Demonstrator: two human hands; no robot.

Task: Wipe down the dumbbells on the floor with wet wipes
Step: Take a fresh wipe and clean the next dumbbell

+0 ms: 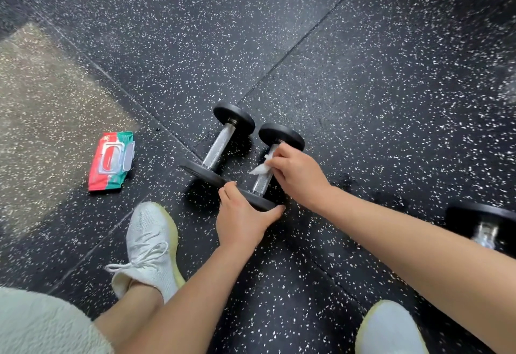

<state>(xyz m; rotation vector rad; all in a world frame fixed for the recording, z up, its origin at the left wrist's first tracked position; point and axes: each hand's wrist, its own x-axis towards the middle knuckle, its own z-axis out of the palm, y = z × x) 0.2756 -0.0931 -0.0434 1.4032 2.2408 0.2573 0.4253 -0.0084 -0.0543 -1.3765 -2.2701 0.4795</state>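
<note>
Right grip (296, 175): pinches the wet wipe (261, 169) against the chrome handle of the right dumbbell (280, 134), near its far plate.
Left grip (240, 214): clasps that dumbbell's near plate.
Left dumbbell (220, 145): on the floor (363, 88), just beside, untouched.
Wipes pack (111, 159): well left, lid seemingly flipped open.
Third dumbbell (485, 225): right edge, blurred.

Soft, even light, medium-bright; shadows on floor (349, 55) faint, diffuse. Small glints on chrome handle (220, 145). Heavy wide-angle bend twd floor's edges, far corners dim + smeared. Centre sharp; dumbbell (484, 228) at rt edge motion-blurred, shoe (391, 328) at near edge soft.
</note>
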